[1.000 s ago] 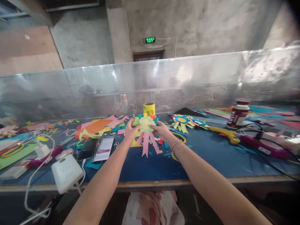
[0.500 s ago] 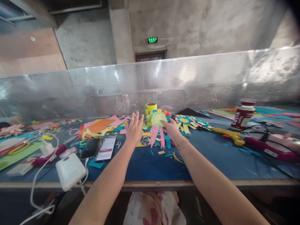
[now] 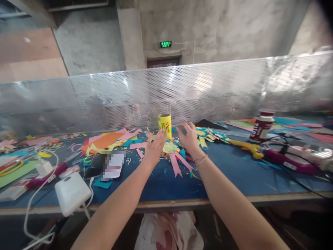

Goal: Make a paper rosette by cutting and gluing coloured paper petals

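A pale green and yellow paper rosette (image 3: 170, 147) with pink paper tails (image 3: 177, 162) lies on the blue table between my hands. My left hand (image 3: 155, 146) is at its left edge, fingers extended and somewhat blurred, in front of a yellow roll (image 3: 164, 122) standing upright. To the right of the rosette my right hand (image 3: 186, 135) hovers with its fingers curved and apart, holding nothing that shows. Blue and yellow paper pieces (image 3: 206, 134) lie just behind and right of it.
Orange paper (image 3: 107, 140) and scraps lie left. A phone (image 3: 113, 166) and white charger (image 3: 72, 192) are nearer. At right are a yellow-handled tool (image 3: 249, 147), a purple tool (image 3: 288, 162) and a brown bottle (image 3: 262, 126). A perforated metal panel (image 3: 125, 100) stands behind.
My right hand has let go of the rosette, which now lies lower on the table with its tails spread. My left hand has moved right, closer to the rosette and roll.
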### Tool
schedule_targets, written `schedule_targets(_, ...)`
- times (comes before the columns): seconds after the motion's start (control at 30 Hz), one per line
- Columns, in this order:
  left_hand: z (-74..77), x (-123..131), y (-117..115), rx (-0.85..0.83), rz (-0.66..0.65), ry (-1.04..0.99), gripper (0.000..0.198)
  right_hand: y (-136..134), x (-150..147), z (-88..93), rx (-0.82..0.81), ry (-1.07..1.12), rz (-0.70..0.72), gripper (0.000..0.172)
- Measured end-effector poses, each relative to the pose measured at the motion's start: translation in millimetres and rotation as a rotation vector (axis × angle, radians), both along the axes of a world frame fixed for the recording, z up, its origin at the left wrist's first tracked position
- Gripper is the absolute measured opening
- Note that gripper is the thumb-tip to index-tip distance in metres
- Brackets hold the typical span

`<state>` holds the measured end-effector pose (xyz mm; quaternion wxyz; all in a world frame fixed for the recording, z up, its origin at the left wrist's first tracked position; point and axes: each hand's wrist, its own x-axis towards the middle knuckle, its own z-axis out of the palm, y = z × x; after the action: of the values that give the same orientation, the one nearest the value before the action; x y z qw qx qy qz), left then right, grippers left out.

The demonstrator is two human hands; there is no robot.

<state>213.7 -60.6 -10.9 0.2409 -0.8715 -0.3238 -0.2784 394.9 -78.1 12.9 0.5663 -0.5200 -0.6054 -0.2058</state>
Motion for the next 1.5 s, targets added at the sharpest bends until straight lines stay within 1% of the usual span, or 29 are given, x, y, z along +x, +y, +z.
schedule_targets(0.03,-2.8,3,1,-0.022,-0.012,0.006,0.068,-6,-4,6.7,0.027,-0.050,0.046,0.018)
schedule_targets(0.1,-8.5,8,2,-0.068,-0.035,0.009,0.067,-15,-15,14.6,0.021,-0.182,0.150,0.018)
schedule_targets(0.17,-13.3,12,4,-0.108,-0.069,0.010,0.065,-18,-23,14.9,-0.014,-0.303,0.230,0.019)
schedule_targets(0.27,-17.2,16,3,-0.142,-0.111,0.013,0.060,-14,-29,8.0,-0.078,-0.362,0.243,0.019)
schedule_targets(0.4,-16.8,17,-1,-0.133,-0.115,0.086,0.059,-5,-26,2.5,-0.209,-0.309,0.230,0.015)
schedule_targets(0.5,-14.8,17,-3,-0.126,-0.115,0.125,0.060,-3,-25,4.3,-0.289,-0.244,0.285,0.013)
schedule_targets(0.6,-13.1,16,-4,-0.118,-0.119,0.161,0.063,-2,-24,7.0,-0.339,-0.115,0.355,0.014)
schedule_targets(0.7,-11.4,14,-4,-0.077,-0.107,0.188,0.067,0,-18,8.5,-0.254,0.109,0.345,0.014)
schedule_targets(0.77,-9.9,11,-5,-0.027,-0.093,0.193,0.069,2,-11,9.2,-0.162,0.257,0.283,0.017)
schedule_targets(0.83,-8.1,8,-7,0.021,-0.085,0.184,0.071,4,-4,9.8,-0.113,0.349,0.234,0.019)
schedule_targets(0.9,-6.3,6,-9,0.048,-0.085,0.172,0.072,4,-1,10.4,-0.116,0.367,0.242,0.020)
schedule_targets(1.07,-5.2,4,-9,0.055,-0.084,0.153,0.069,0,-7,10.1,-0.192,0.289,0.374,0.014)
schedule_targets(1.23,-6.4,2,-5,0.044,-0.087,0.187,0.064,0,-12,6.8,-0.251,0.093,0.384,0.012)
schedule_targets(1.3,-6.0,1,-4,0.039,-0.084,0.195,0.065,2,-11,5.9,-0.261,0.057,0.393,0.013)
schedule_targets(1.37,-4.9,1,-5,0.041,-0.088,0.205,0.067,4,-9,5.5,-0.271,0.089,0.392,0.012)
schedule_targets(1.5,-1.8,-1,-6,0.054,-0.080,0.202,0.070,9,1,3.7,-0.361,0.369,0.368,0.011)
